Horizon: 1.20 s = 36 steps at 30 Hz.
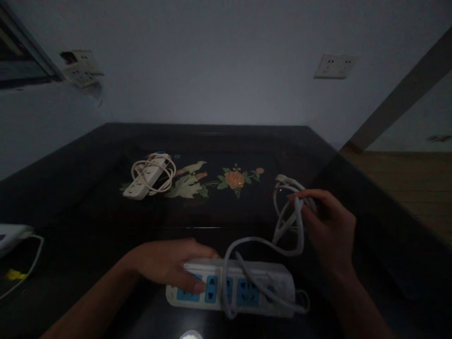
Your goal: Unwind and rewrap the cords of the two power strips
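My left hand (176, 266) grips the left end of a white power strip (261, 278) with blue sockets, thumb over its face and fingers behind it. The strip's white cord (247, 239) loops around its body and runs up to my right hand (328, 221). There my thumb and fingers pinch several gathered coils of the cord. A plug (284, 180) at the cord's end sticks out just beyond my right fingertips, above the dark table.
A second power strip (146, 176), wrapped in its own cord, lies at the far left of the dark table (212, 216), beside an inlaid flower pattern. A white device (12, 235) with a cable sits at the left edge. Wall sockets (335, 66) are on the back wall.
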Each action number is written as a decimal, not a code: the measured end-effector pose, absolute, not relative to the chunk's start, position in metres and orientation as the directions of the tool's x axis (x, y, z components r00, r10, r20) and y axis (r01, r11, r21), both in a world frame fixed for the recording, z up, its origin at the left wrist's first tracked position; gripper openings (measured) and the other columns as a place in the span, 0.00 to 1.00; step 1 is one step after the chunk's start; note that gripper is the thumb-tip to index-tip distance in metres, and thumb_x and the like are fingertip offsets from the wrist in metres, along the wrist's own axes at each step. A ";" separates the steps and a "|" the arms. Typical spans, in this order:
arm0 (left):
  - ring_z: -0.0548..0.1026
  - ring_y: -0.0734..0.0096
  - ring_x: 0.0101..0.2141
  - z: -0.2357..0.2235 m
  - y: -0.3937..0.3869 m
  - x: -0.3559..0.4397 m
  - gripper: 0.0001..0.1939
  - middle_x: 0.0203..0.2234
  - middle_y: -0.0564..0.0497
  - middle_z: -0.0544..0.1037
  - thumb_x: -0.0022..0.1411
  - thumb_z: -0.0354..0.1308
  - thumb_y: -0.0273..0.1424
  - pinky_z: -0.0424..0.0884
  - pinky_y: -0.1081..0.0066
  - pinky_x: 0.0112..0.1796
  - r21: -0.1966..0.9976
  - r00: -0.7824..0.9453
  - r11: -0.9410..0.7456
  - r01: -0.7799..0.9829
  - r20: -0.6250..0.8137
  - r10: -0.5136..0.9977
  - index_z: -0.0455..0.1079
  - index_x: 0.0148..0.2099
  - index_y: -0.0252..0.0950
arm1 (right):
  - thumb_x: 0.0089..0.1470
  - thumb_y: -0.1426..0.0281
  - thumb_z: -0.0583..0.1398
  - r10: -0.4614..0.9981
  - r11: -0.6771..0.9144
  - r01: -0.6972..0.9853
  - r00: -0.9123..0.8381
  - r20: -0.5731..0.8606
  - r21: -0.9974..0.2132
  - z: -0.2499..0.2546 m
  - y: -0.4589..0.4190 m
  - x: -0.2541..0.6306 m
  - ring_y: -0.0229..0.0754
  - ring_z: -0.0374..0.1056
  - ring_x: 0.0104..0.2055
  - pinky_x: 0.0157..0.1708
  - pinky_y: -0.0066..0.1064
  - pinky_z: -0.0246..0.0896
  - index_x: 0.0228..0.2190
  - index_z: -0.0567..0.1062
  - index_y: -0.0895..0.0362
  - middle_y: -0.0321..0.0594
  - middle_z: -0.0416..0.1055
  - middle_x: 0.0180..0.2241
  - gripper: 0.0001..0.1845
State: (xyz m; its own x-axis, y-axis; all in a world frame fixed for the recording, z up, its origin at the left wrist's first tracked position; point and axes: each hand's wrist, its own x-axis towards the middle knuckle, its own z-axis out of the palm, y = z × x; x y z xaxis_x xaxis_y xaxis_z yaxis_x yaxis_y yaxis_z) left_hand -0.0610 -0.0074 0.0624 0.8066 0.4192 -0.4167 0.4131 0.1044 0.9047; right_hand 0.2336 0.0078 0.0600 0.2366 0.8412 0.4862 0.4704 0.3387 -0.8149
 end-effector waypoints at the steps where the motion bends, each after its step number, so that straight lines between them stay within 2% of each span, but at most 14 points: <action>1: 0.73 0.70 0.30 0.062 -0.006 -0.060 0.17 0.32 0.49 0.77 0.53 0.62 0.39 0.68 0.78 0.28 0.904 0.782 0.112 0.413 -0.416 0.464 0.72 0.43 0.34 | 0.48 0.74 0.62 0.789 0.384 0.457 0.290 0.542 -0.803 0.062 0.006 0.236 0.41 0.70 0.31 0.29 0.30 0.61 0.30 0.75 0.53 0.36 0.74 0.30 0.05; 4: 0.75 0.70 0.30 0.059 -0.002 -0.059 0.19 0.34 0.48 0.77 0.56 0.60 0.41 0.69 0.77 0.27 0.903 0.693 0.262 0.341 -0.429 0.579 0.69 0.47 0.35 | 0.48 0.73 0.64 0.656 0.475 0.422 0.414 0.631 -0.772 0.069 0.002 0.239 0.43 0.70 0.34 0.33 0.33 0.62 0.31 0.74 0.51 0.36 0.73 0.31 0.07; 7: 0.75 0.71 0.24 0.055 0.003 -0.059 0.21 0.33 0.45 0.78 0.60 0.57 0.40 0.69 0.77 0.23 0.916 0.579 0.377 0.135 -0.382 0.720 0.64 0.52 0.34 | 0.49 0.72 0.64 0.646 0.454 0.441 0.436 0.627 -0.774 0.071 0.001 0.242 0.44 0.70 0.34 0.34 0.35 0.64 0.32 0.75 0.50 0.36 0.73 0.31 0.07; 12: 0.76 0.69 0.24 0.048 0.009 -0.059 0.19 0.33 0.42 0.79 0.62 0.56 0.37 0.72 0.74 0.24 0.945 0.367 0.270 -0.187 -0.188 0.911 0.64 0.52 0.33 | 0.51 0.73 0.62 0.789 0.401 0.540 0.206 0.578 -0.740 0.062 0.006 0.244 0.45 0.72 0.39 0.38 0.37 0.67 0.36 0.78 0.51 0.37 0.76 0.38 0.09; 16: 0.76 0.67 0.24 0.050 0.008 -0.058 0.18 0.33 0.42 0.80 0.59 0.58 0.37 0.73 0.73 0.24 0.932 0.251 0.182 -0.315 -0.103 0.963 0.67 0.48 0.33 | 0.52 0.72 0.61 0.874 0.409 0.543 -0.001 0.486 -0.734 0.059 0.009 0.241 0.45 0.71 0.45 0.43 0.37 0.67 0.42 0.77 0.50 0.38 0.76 0.44 0.15; 20: 0.75 0.66 0.24 0.057 0.006 -0.057 0.21 0.31 0.43 0.80 0.57 0.60 0.37 0.73 0.72 0.23 0.906 0.125 0.095 -0.412 -0.047 0.991 0.67 0.50 0.32 | 0.52 0.70 0.62 0.925 0.355 0.487 -0.058 0.376 -0.798 0.060 0.010 0.239 0.46 0.71 0.47 0.47 0.39 0.66 0.45 0.76 0.51 0.39 0.75 0.47 0.17; 26: 0.75 0.68 0.25 0.061 0.011 -0.058 0.17 0.31 0.46 0.79 0.59 0.56 0.31 0.74 0.74 0.24 0.834 -0.111 0.008 -0.552 -0.083 0.990 0.68 0.51 0.34 | 0.53 0.65 0.61 0.961 0.215 0.359 0.086 0.262 -0.908 0.057 0.014 0.244 0.49 0.73 0.44 0.41 0.40 0.70 0.46 0.76 0.52 0.43 0.76 0.45 0.17; 30: 0.76 0.68 0.25 0.062 0.015 -0.059 0.18 0.32 0.45 0.80 0.60 0.55 0.30 0.75 0.75 0.24 0.836 -0.222 -0.031 -0.548 -0.109 0.969 0.66 0.53 0.34 | 0.54 0.64 0.60 0.930 0.221 0.309 0.218 0.295 -0.925 0.053 0.019 0.250 0.46 0.74 0.42 0.40 0.40 0.70 0.42 0.78 0.52 0.42 0.77 0.43 0.14; 33: 0.77 0.70 0.26 0.061 0.017 -0.061 0.16 0.33 0.47 0.80 0.62 0.52 0.30 0.75 0.76 0.27 0.826 -0.269 -0.068 -0.559 -0.104 0.958 0.66 0.52 0.34 | 0.53 0.66 0.60 0.894 0.246 0.206 0.330 0.304 -0.947 0.053 0.022 0.254 0.42 0.73 0.38 0.35 0.35 0.70 0.40 0.78 0.53 0.42 0.76 0.43 0.12; 36: 0.77 0.70 0.26 0.058 0.019 -0.063 0.14 0.33 0.49 0.80 0.62 0.52 0.29 0.76 0.76 0.28 0.821 -0.300 -0.091 -0.563 -0.100 0.949 0.67 0.51 0.37 | 0.50 0.69 0.62 0.863 0.296 0.067 0.408 0.296 -0.953 0.055 0.025 0.257 0.33 0.69 0.29 0.27 0.26 0.64 0.38 0.78 0.54 0.40 0.76 0.39 0.10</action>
State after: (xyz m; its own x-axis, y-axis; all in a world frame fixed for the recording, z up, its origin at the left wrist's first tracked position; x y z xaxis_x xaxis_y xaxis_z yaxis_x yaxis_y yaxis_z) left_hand -0.0627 0.0191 0.0583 -0.2995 0.9488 -0.1002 -0.5630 -0.0910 0.8214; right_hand 0.2573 0.0245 0.0551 0.4083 0.8634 0.2964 0.0666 0.2956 -0.9530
